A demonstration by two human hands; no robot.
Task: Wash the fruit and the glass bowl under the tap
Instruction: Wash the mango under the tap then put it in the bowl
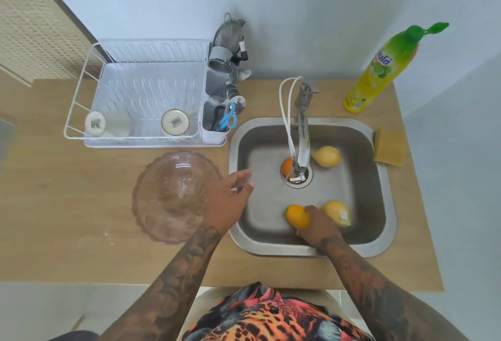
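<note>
Four smooth fruits in the steel sink (385,221), right-hand fingers (311,209) around one orange (296,216), left fingers (244,175) spread.

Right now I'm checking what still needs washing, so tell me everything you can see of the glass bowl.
The glass bowl is clear with a pinkish tint and a scalloped rim. It sits upright on the wooden counter, left of the sink, holding nothing. The left hand hovers over its right edge; contact is unclear.
</note>
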